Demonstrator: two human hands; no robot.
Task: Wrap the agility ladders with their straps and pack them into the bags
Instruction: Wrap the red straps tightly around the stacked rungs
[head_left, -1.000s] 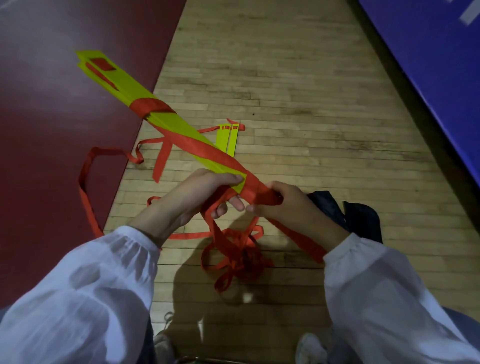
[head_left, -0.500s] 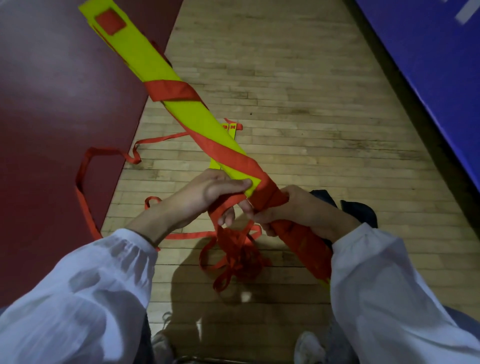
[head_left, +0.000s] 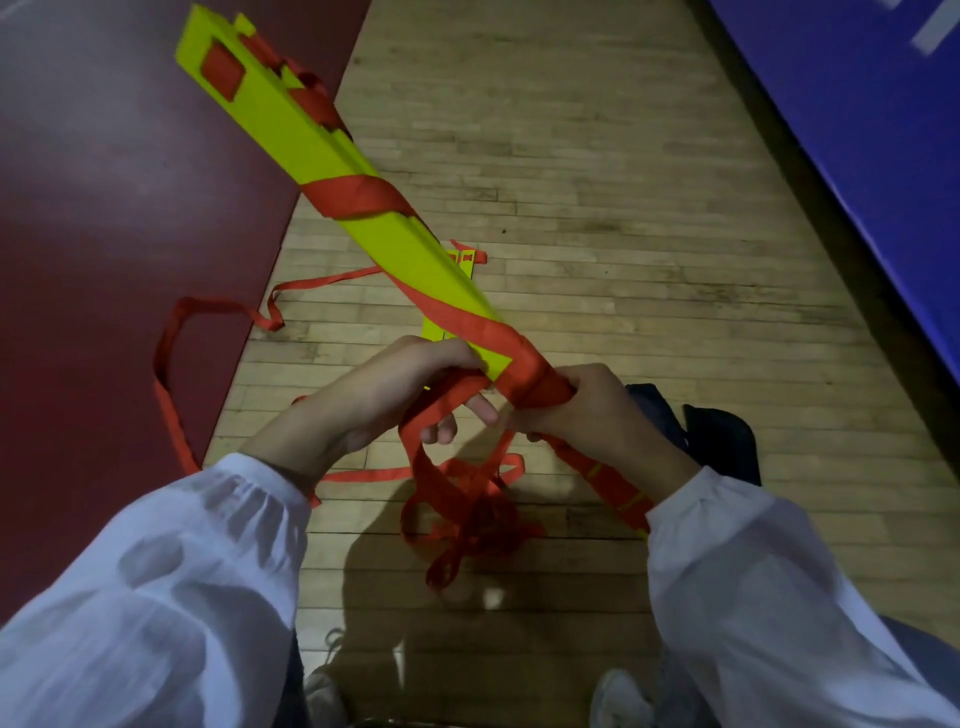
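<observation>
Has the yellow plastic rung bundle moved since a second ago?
Yes: yellow plastic rung bundle swung its far end up-frame, over the dark red mat.

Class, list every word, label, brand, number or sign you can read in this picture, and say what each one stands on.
No readable text anywhere in this view.
On the blue mat, a white mark sits at the top right edge, cut off by the frame; cannot tell whether it is lettering.
The yellow ladder rungs and red strap show no print.
</observation>
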